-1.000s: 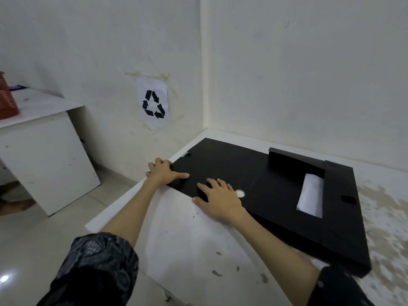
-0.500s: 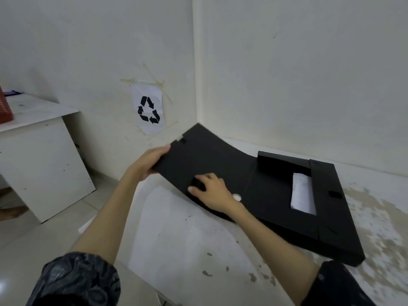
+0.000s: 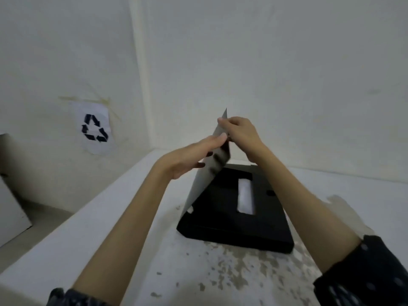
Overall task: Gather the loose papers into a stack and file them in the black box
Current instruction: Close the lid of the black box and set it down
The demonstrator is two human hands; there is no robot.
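Note:
The black box (image 3: 231,226) lies flat on the white table (image 3: 136,217) near the wall corner. Its lid flap (image 3: 202,186) stands raised almost upright along the box's left side, and its outer face looks grey in the light. My left hand (image 3: 194,154) grips the flap near its top from the left. My right hand (image 3: 241,133) pinches the flap's upper corner from the right. White paper (image 3: 245,197) shows through a narrow slot in the inner black panel of the box. No loose sheets lie outside the box.
The table top is worn with grey chipped patches (image 3: 238,266) near me. Walls close off the far and left sides. A recycling sign (image 3: 95,128) is taped to the left wall. A second white table (image 3: 8,208) stands at the far left, across a floor gap.
The lid flap has swung up from flat on the table to almost upright. Both hands rose with it and now meet at its top edge. The view has moved closer to the box.

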